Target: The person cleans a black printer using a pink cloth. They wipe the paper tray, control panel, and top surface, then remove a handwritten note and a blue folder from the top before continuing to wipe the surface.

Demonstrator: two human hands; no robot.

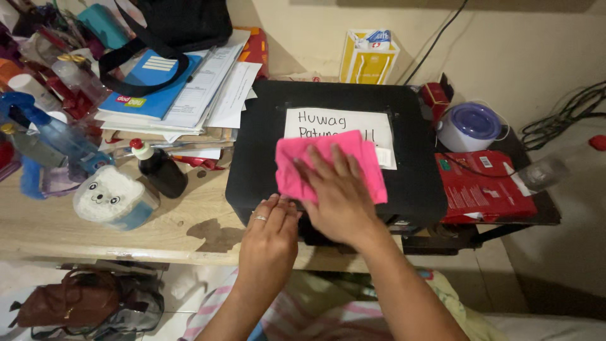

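Right hand: my right hand (338, 192) lies flat and open, fingers spread, pressing the pink cloth (328, 165) down on the lid. It grips nothing; the palm only holds the cloth against the surface.
Left hand: my left hand (273, 230) rests at the front edge of the black box (255, 145), fingers curled over the edge. I cannot tell how tightly it holds.
Cloth: it lies on top of the box, near the front, and covers the lower part of the white paper (344, 121) taped there.
Pressure: I judge that light, even pressure is best, with the whole palm on the cloth (otherwise the cloth bunches under the fingers).
Paper: I think the cloth should go gently over its edge, because a hard push could lift the tape.
Support: the left hand should steady the box so it does not slide on the wooden table (189, 230).
Nearby: a dark bottle (161, 170) stands just left of the box; my elbow should stay away from it.
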